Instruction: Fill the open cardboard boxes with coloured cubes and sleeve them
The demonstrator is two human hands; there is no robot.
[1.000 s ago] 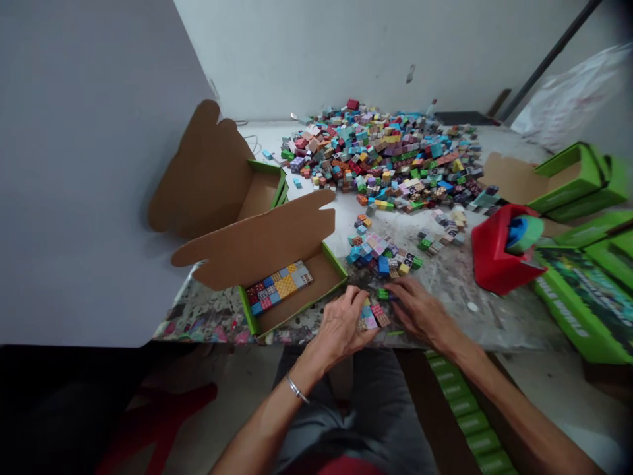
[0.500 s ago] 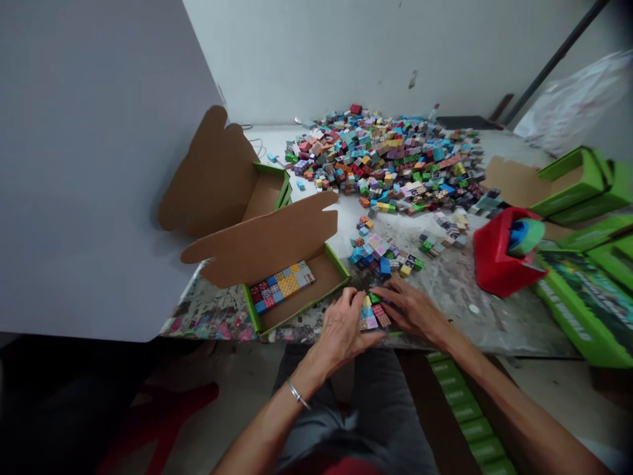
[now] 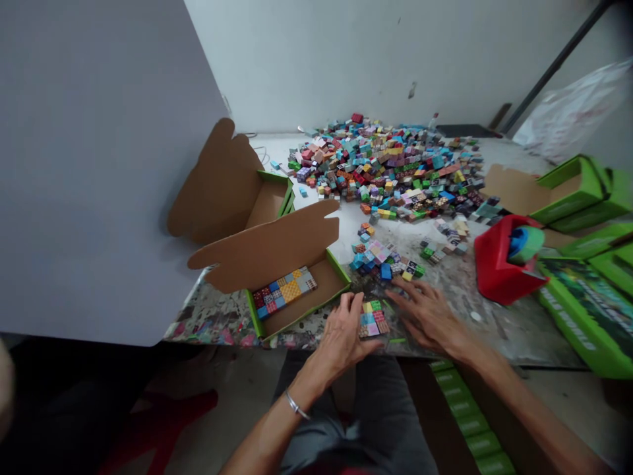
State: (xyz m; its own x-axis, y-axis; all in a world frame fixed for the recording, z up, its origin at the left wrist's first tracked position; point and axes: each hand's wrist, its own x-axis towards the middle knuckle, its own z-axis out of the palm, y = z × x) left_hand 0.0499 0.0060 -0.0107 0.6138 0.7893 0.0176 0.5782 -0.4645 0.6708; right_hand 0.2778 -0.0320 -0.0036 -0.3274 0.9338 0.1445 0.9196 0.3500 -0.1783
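Observation:
A small rectangle of patterned blocks (image 3: 374, 318), yellow, green, blue, pink and red, lies flat near the table's front edge. My left hand (image 3: 341, 330) rests along its left side, thumb stretched out in front of it and apart from the fingers; the hand is open. To the right of the blocks is my right hand (image 3: 428, 313), open with spread fingers, apart from them and holding nothing. Its fingertips are just in front of a small cluster of loose blocks (image 3: 378, 254). Left of my hands, an open green-edged cardboard box (image 3: 316, 300) holds a larger slab of joined blocks (image 3: 281, 293).
A large heap of blocks (image 3: 390, 165) spreads over the back of the table. Another open box (image 3: 270, 198) stands behind the near one. On the right are a red container (image 3: 499, 264) with tape rolls and several green boxes (image 3: 568, 316). A grey panel (image 3: 99, 165) borders the left.
My right hand has moved right, off the small rectangle of blocks, and its fingers have spread. My left hand stays at the left side. The view has shifted slightly.

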